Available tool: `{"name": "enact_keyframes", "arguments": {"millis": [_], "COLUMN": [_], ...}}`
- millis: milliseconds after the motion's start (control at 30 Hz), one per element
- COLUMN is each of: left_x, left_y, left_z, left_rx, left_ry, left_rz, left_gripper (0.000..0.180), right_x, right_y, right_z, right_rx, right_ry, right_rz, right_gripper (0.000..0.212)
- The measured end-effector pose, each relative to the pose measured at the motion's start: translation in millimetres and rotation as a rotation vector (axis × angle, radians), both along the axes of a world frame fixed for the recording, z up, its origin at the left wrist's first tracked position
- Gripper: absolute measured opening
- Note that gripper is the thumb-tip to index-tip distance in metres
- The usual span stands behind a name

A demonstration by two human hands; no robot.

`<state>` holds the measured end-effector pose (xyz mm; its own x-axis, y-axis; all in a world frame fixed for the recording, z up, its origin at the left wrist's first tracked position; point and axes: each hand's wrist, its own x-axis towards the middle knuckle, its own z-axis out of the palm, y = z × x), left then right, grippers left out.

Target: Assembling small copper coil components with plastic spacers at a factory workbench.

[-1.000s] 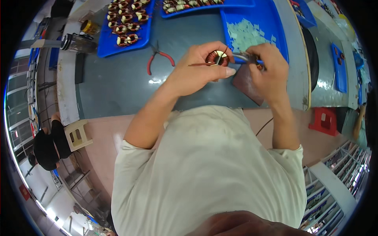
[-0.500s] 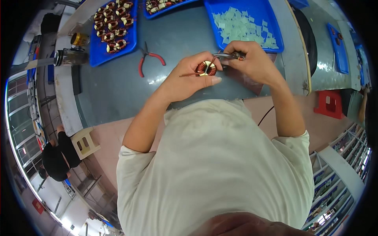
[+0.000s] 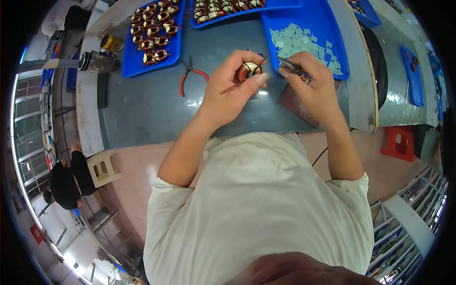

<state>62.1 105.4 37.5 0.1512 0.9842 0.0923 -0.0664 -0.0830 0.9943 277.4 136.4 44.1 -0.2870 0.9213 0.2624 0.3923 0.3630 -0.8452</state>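
Note:
Between the thumb and fingers of my left hand (image 3: 228, 88) is a toroidal coil (image 3: 243, 72), a ring wound with copper wire with a pale strip across it. Wire ends stick out of it at the lower left and the upper right. My right hand (image 3: 313, 85) is closed around a metal hand tool (image 3: 289, 65) like pliers; my fingers hide most of it. The tool's tip is a little to the right of the coil and apart from it. Both hands are above the grey table (image 3: 156, 114).
Red-handled pliers (image 3: 191, 76) lie left of my hands. Blue trays hold finished-looking coils (image 3: 151, 35), more coils (image 3: 228, 8) and pale green square pieces (image 3: 299, 42). A brown block (image 3: 299, 108) lies under my right hand. Jars (image 3: 97, 62) stand far left; another person (image 3: 69, 183) is beyond.
My right hand has drawn the tool away from the coil, to the right. My left hand has tilted the coil. The whole view has shifted slightly.

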Motion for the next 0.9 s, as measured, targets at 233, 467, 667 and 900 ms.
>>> {"name": "enact_keyframes", "arguments": {"millis": [233,467,667,900], "left_x": [-1.3,4.8,8.5,5.0], "left_y": [0.9,4.8,6.7,9.1], "left_z": [1.1,1.1,-6.9,-14.0], "left_rx": [0.214,0.328,0.324,0.344], "left_ry": [0.352,0.545,0.593,0.633], "left_rz": [0.045,0.109,0.094,0.043], "left_gripper": [0.018,0.018,0.019,0.019], "right_x": [-3.1,-0.7,3.3,8.1], "right_y": [0.1,-2.1,0.0,-0.2], "right_z": [3.1,2.0,-0.5,-4.6], "right_rx": [0.355,0.440,0.450,0.411], "right_ry": [-0.211,-0.401,-0.506,-0.523], "right_rz": [-0.030,-0.055,-0.083,-0.022], "right_gripper": [0.015,0.021,0.022,0.021]}}
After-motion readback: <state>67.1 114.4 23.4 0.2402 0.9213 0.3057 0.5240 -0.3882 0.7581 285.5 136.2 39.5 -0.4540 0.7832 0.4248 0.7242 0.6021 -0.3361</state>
